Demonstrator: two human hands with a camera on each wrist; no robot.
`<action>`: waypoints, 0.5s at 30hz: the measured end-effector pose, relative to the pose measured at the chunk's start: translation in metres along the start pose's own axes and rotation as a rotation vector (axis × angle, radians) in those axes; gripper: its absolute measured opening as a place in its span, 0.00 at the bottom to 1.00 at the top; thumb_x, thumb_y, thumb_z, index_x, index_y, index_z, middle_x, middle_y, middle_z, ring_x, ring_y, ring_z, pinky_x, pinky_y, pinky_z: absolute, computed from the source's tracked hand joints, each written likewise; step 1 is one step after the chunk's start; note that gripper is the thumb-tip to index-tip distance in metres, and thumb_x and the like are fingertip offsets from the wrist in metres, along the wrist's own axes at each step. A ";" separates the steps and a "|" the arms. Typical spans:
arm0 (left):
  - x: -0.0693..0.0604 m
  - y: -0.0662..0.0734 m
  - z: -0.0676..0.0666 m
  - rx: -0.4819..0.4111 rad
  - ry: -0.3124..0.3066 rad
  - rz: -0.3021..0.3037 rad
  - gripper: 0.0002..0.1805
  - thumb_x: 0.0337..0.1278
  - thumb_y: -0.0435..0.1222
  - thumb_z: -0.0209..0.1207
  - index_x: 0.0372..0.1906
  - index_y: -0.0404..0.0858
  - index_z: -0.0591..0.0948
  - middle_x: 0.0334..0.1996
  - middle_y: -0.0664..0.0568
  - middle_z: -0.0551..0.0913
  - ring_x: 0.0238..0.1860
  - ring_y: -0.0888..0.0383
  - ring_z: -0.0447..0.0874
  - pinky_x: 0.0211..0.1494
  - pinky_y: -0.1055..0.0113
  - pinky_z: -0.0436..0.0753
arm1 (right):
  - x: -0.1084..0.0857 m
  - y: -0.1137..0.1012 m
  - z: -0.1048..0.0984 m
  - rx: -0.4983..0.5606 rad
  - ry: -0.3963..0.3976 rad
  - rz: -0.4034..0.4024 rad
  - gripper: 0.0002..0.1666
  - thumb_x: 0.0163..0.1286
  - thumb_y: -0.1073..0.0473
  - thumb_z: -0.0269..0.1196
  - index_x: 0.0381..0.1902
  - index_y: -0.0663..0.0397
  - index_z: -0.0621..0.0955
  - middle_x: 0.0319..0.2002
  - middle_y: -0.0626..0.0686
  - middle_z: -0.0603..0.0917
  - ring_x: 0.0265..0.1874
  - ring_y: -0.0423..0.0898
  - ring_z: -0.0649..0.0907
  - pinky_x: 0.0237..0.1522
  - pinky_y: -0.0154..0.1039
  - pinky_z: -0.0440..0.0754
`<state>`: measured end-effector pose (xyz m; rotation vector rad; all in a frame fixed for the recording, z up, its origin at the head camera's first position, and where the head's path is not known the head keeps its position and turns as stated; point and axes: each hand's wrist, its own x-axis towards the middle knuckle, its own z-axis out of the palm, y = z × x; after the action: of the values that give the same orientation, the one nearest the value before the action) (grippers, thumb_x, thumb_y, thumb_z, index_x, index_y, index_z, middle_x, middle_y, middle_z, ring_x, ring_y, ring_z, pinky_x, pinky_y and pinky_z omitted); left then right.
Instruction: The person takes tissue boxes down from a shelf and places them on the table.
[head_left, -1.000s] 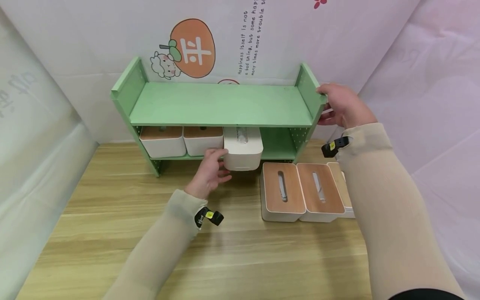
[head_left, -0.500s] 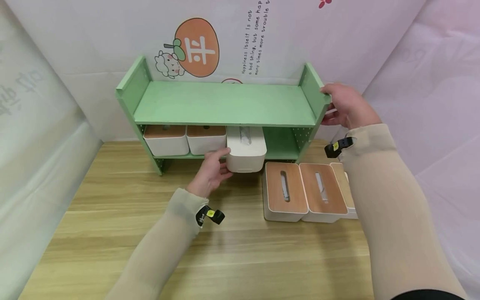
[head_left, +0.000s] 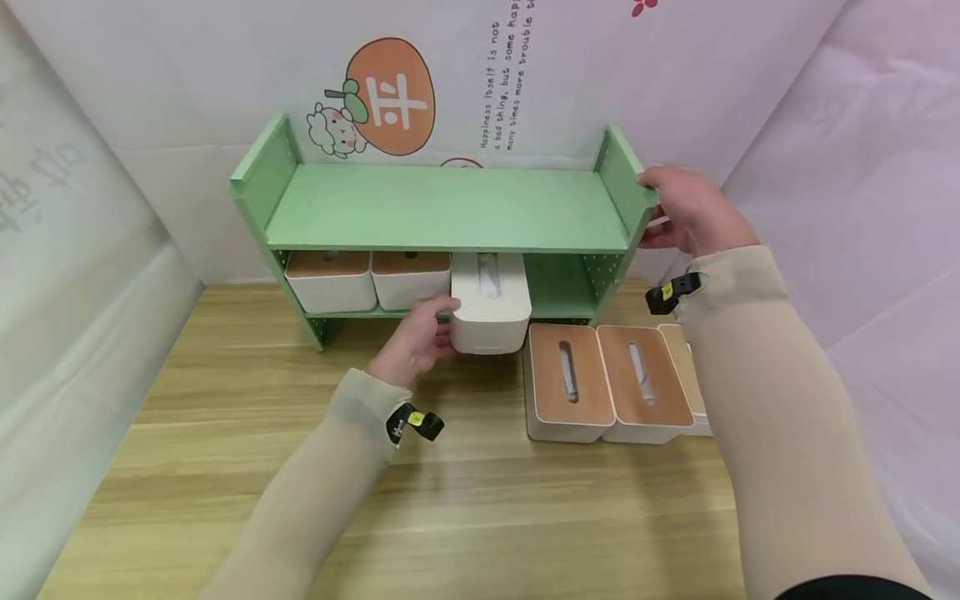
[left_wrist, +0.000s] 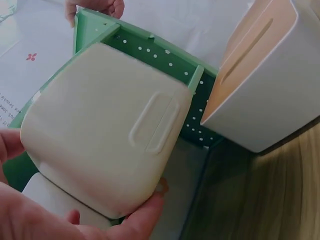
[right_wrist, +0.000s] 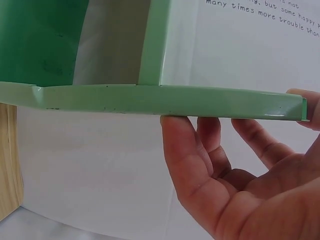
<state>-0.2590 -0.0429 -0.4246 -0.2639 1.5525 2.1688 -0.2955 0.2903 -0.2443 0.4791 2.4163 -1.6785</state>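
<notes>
A plain white tissue box (head_left: 491, 312) juts out past the front edge of the green shelf's lower level, with a clear window strip in its top. My left hand (head_left: 411, 342) grips its left front corner, thumb and fingers bent round it. Its end face, with an oval recess, fills much of the left wrist view. My right hand (head_left: 693, 212) holds the right side panel of the green shelf (head_left: 450, 204), thumb at the front edge and fingertips pressed to the outer face, as the right wrist view shows.
Two white boxes with wooden lids (head_left: 330, 282) sit on the lower shelf, left of the plain one. On the wooden table (head_left: 480, 517) stand two wood-lidded tissue boxes (head_left: 573, 375) at the right; another lighter-lidded box (head_left: 682, 367) is partly hidden by my right forearm.
The white tissue box has slid a little further out over the shelf's front edge, my left hand moving with it. My right hand stays on the side panel.
</notes>
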 end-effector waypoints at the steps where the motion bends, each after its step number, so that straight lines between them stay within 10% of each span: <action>1: -0.001 0.000 -0.001 0.025 -0.013 -0.006 0.32 0.65 0.40 0.57 0.69 0.37 0.59 0.57 0.33 0.70 0.44 0.44 0.78 0.49 0.53 0.77 | 0.000 0.000 0.000 -0.005 0.000 0.000 0.31 0.78 0.40 0.48 0.71 0.48 0.63 0.55 0.59 0.70 0.44 0.59 0.83 0.50 0.54 0.81; 15: -0.036 -0.011 -0.023 0.216 -0.139 0.015 0.22 0.65 0.35 0.56 0.57 0.37 0.60 0.46 0.37 0.75 0.37 0.49 0.82 0.39 0.55 0.82 | 0.001 -0.001 0.001 -0.009 0.003 -0.001 0.32 0.78 0.40 0.47 0.72 0.48 0.62 0.55 0.59 0.70 0.46 0.59 0.82 0.50 0.54 0.81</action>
<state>-0.2245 -0.0704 -0.4273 -0.0310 1.6950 1.9637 -0.2966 0.2891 -0.2437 0.4796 2.4257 -1.6674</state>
